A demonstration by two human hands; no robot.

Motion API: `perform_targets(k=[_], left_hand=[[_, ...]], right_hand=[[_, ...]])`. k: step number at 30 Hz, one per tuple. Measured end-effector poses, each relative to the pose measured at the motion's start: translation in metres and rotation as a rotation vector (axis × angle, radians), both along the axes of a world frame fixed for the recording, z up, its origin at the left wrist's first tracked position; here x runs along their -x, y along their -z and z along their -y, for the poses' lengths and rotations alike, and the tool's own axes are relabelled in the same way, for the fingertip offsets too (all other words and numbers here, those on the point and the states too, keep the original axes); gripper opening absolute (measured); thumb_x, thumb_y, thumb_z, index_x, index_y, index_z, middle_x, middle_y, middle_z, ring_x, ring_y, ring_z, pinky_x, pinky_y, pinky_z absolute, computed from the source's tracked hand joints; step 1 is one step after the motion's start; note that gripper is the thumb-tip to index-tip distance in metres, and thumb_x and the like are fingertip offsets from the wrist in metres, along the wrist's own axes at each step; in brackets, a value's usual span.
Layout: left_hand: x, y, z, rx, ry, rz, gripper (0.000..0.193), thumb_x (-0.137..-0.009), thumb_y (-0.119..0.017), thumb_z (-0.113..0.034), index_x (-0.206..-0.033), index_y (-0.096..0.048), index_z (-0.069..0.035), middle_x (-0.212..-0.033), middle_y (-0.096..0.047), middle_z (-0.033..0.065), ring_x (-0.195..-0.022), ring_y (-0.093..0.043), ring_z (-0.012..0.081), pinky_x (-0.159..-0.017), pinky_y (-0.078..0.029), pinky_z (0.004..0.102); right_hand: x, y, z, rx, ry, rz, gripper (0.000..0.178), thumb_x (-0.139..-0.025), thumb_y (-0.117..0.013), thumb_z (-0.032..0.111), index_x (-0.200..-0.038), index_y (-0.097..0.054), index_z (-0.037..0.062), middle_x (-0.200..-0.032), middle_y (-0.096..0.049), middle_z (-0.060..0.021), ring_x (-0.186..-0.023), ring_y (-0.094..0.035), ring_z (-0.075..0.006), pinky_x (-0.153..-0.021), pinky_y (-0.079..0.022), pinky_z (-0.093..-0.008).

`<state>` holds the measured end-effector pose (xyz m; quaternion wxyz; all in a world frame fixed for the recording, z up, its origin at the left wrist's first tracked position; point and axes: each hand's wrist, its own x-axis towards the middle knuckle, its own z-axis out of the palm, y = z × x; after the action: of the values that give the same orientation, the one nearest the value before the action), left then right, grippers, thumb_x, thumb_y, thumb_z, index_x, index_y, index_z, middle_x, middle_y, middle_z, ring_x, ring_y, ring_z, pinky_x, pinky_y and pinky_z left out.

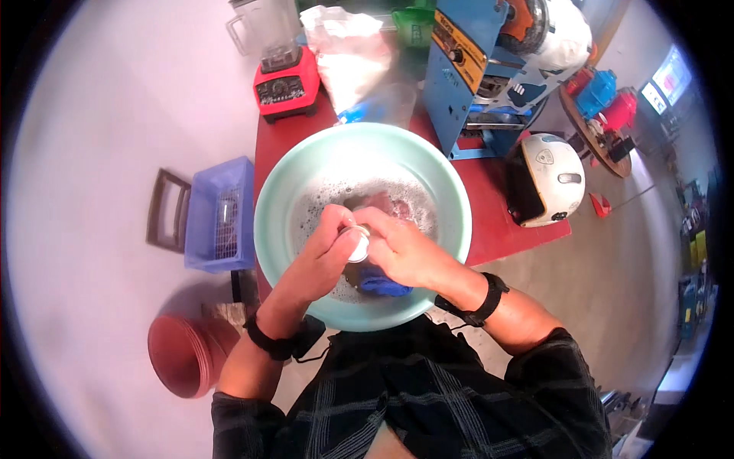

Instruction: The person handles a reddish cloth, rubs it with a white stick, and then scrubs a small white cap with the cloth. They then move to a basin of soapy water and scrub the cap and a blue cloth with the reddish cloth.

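Note:
A large pale green basin of foamy water stands before me. Above the water, my left hand and my right hand meet with their fingers closed around a small round white thing. It has a pale rim; whether it is a cup, a jar or a lid I cannot make out. Below my right hand, a blue cloth lies in the water near the basin's front side. Something dark reddish is partly sunk in the suds beyond my fingers. The fingertips on the far side are hidden.
The basin rests on a red table. At its back are a red blender, a white sack and a blue machine. A white helmet sits at right. Left are a purple crate and a red-brown bucket.

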<state>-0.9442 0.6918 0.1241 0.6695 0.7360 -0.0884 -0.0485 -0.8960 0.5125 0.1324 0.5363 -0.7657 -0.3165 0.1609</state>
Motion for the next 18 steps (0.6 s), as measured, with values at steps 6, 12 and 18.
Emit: perform_targets(k=[6,12,18], left_hand=[[-0.003,0.002,0.000,0.333,-0.052,-0.233,0.012,-0.100,-0.041,-0.020,-0.108,-0.042,-0.010,-0.080,-0.046,0.0007,-0.058,-0.037,0.0048,-0.047,-0.028,0.0214],[-0.005,0.005,-0.018,0.402,0.045,-0.262,0.010,-0.100,-0.040,-0.015,-0.108,-0.041,-0.011,-0.082,-0.047,0.0005,-0.061,-0.037,0.0045,-0.050,-0.030,0.0208],[-0.009,0.008,-0.038,0.188,0.146,-0.042,0.007,-0.100,-0.041,-0.012,-0.107,-0.040,-0.010,-0.085,-0.048,0.0004,-0.065,-0.038,0.0042,-0.053,-0.032,0.0209]], right_hand=[[0.010,0.004,-0.010,0.026,0.085,-0.004,0.046,-0.085,-0.042,0.011,-0.130,-0.050,0.0051,-0.107,-0.063,-0.0227,-0.101,-0.063,-0.0390,-0.090,-0.048,-0.0414],[0.017,0.011,-0.025,-0.093,0.155,0.068,0.039,-0.088,-0.043,0.012,-0.125,-0.051,0.0039,-0.097,-0.064,-0.0288,-0.092,-0.063,-0.0464,-0.082,-0.049,-0.0493],[0.026,-0.009,-0.037,-0.067,0.164,-0.235,0.041,-0.086,-0.042,0.009,-0.126,-0.051,0.0040,-0.097,-0.065,-0.0275,-0.093,-0.064,-0.0442,-0.084,-0.049,-0.0481]])
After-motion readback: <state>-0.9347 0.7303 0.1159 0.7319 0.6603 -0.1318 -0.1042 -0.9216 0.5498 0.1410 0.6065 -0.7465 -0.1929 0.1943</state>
